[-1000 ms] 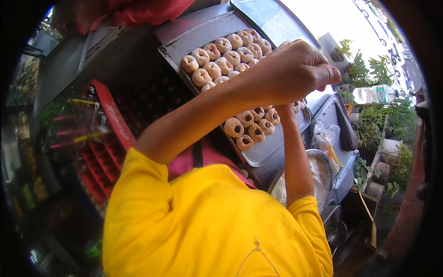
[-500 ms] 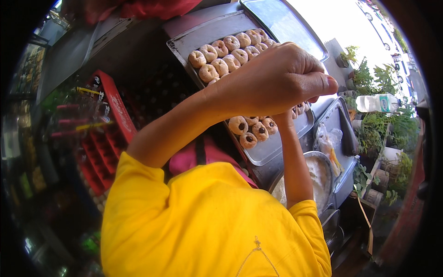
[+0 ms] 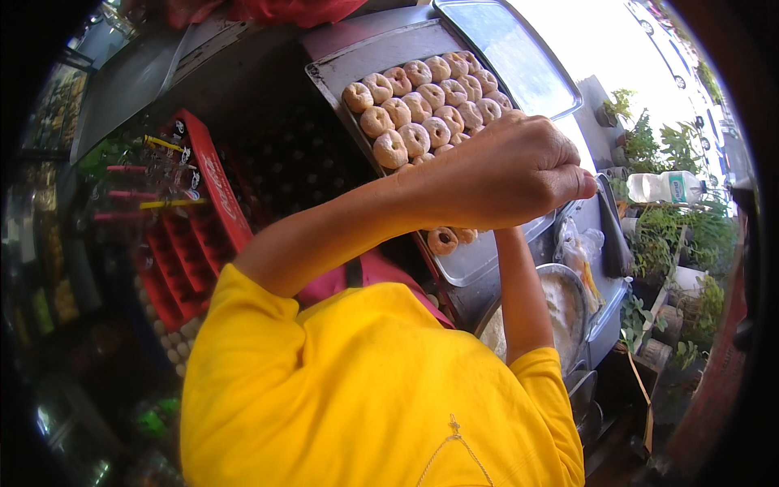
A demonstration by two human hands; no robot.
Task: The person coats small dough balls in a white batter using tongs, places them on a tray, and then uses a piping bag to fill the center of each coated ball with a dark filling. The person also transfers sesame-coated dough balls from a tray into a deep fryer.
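Note:
My left hand [image 3: 531, 170] is closed in a fist, with the thumb pressed along its outer side. It is above a metal tray [image 3: 341, 69]; whatever is in its grip is hidden. My right forearm [image 3: 523, 288] rises from below, and its hand is out of sight behind the left one. On the tray, pale round doughnuts [image 3: 416, 106] with dimpled tops sit in close rows. At the tray's near end, a doughnut with a dark filled centre [image 3: 442, 240] shows below my left wrist. A metal bowl with white powder or cream [image 3: 566, 300] is beside my right forearm.
An upright-edged tray [image 3: 527, 57] lies beyond the doughnuts. A clear plastic bag [image 3: 579, 252] rests right of the bowl. Farther right are a water bottle [image 3: 665, 187] and potted plants [image 3: 649, 239]. At left stands a red bottle crate [image 3: 213, 187].
The view has shifted slightly. My closed left hand is a little lower, baring more of the plain doughnuts and covering most of the dark-centred ones.

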